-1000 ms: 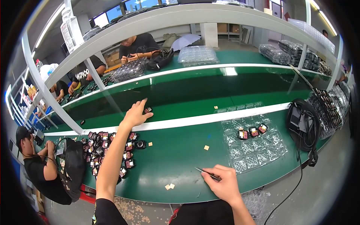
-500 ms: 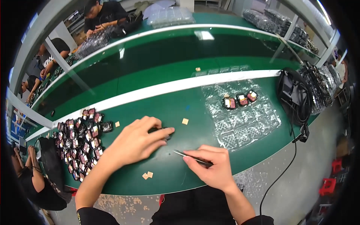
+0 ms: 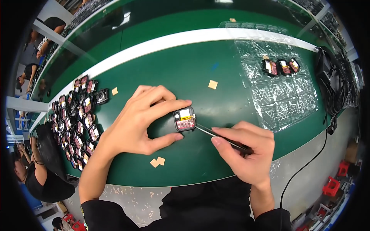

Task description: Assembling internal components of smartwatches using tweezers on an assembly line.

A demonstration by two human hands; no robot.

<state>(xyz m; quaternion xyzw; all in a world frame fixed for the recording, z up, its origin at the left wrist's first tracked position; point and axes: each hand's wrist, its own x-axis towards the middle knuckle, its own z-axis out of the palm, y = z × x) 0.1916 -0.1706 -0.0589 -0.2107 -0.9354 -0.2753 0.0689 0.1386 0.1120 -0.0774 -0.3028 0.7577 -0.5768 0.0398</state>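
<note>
The left hand [image 3: 138, 123] pinched a small square module [image 3: 185, 119] over the green table [image 3: 216, 154], while the right hand [image 3: 246, 150] gripped tweezers [image 3: 219, 135] touching its edge. Three modules sat in the clear tray [image 3: 285, 92] at two o'clock — most pockets unfilled — against a heap [image 3: 77, 115] at nine. Bare cloth lay between.

A green desk [image 3: 162, 65] with a white stripe along its far side. On it lie a heap of small dark modules [image 3: 77, 115] at the left edge, clear plastic trays [image 3: 281, 88] at the right, and scattered tan squares [image 3: 157, 162].
</note>
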